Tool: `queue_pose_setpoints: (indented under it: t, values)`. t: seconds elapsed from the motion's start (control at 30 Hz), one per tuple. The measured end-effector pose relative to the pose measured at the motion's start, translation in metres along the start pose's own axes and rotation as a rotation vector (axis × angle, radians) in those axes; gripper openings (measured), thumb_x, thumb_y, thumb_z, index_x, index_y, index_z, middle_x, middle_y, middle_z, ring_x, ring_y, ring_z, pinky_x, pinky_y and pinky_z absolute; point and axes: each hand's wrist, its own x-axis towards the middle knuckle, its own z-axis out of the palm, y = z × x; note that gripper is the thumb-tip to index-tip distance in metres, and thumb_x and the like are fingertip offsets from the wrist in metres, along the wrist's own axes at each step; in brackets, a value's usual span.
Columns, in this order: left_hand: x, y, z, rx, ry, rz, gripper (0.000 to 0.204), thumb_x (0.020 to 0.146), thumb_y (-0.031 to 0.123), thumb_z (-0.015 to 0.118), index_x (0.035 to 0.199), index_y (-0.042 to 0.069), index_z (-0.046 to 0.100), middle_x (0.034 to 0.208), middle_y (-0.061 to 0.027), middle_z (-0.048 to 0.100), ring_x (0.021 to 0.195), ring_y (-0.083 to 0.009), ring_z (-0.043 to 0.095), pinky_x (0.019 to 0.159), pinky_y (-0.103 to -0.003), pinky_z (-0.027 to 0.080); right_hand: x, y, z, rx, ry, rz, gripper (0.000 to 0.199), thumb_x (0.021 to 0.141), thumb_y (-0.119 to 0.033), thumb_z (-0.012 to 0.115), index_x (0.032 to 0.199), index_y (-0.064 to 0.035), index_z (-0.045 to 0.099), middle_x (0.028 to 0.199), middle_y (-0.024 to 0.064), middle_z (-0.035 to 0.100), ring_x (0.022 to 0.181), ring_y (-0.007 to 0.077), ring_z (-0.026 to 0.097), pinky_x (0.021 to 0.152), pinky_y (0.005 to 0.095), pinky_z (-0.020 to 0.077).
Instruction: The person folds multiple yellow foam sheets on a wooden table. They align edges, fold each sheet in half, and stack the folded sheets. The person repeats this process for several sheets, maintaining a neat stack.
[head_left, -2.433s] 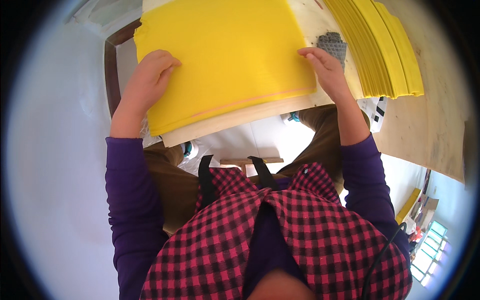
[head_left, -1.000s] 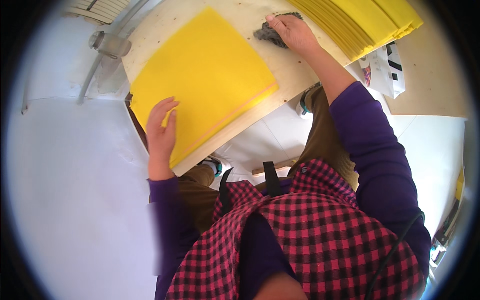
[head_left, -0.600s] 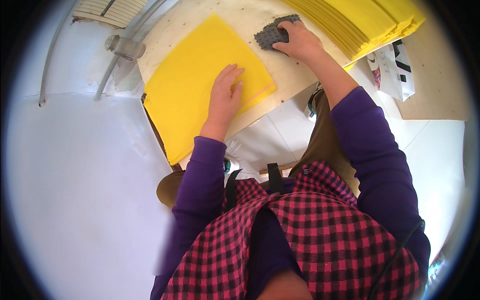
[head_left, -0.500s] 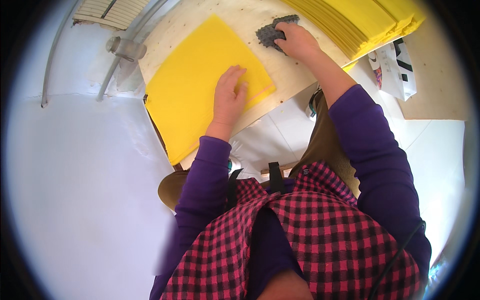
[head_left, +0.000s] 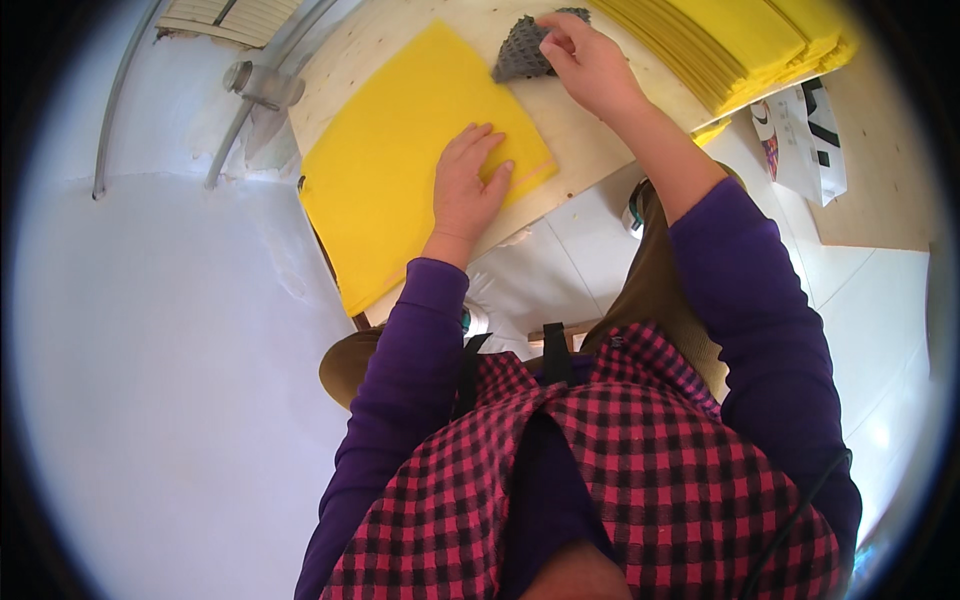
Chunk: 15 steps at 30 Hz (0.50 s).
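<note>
Yellow cloth (head_left: 390, 150), likely light and limp, best pinched by a corner, lies at the tabletop's (head_left: 572, 125) near-left corner under the open left hand (head_left: 470, 185); curled right hand (head_left: 597, 72) at grey pad (head_left: 522, 52), grip unclear.

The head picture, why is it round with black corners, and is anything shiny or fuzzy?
Head view: the wide fisheye lens likely makes the round shape and dark corners; head view: glare whitens a spot on the pale tiled floor at right; head view: the bare left hand on the flat yellow sheet looks fairly clear, while the lower-right rim blurs into bluish brightness.
</note>
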Motion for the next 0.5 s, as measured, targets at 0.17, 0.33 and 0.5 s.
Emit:
queue_pose_setpoints:
  t: [0.17,0.33,0.5]
  values:
    - [0.000,0.000,0.000,0.058,0.060,0.045,0.035,0.075,0.013,0.069,0.109,0.005,0.064,0.120,-0.0164,0.060,0.119,-0.0365,0.051,0.101,-0.043,0.040,-0.017,0.000,0.000,0.324,-0.321,0.235,0.043,0.097,-0.035,0.050,0.126,-0.0033,0.054,0.113,0.0086,0.061,0.098,0.0162,0.059,0.088,0.0293,0.0477]
    - [-0.002,0.004,0.000,0.103,0.131,0.044,0.033,0.078,0.015,0.066,0.109,0.005,0.064,0.122,-0.0166,0.059,0.121,-0.0372,0.049,0.103,-0.045,0.037,-0.042,-0.004,0.007,0.393,-0.368,0.193,0.074,0.096,-0.057,0.039,0.142,0.0012,0.037,0.139,0.0153,0.047,0.128,0.0218,0.044,0.106,0.0307,0.0348]
    - [-0.004,0.009,-0.001,0.152,0.147,0.039,0.031,0.081,0.014,0.063,0.110,0.004,0.064,0.123,-0.0164,0.058,0.122,-0.0370,0.048,0.104,-0.046,0.035,-0.047,-0.008,0.008,0.503,-0.511,0.242,0.084,0.095,-0.062,0.037,0.145,0.0049,0.026,0.149,0.0180,0.032,0.137,0.0232,0.034,0.112,0.0321,0.0287]
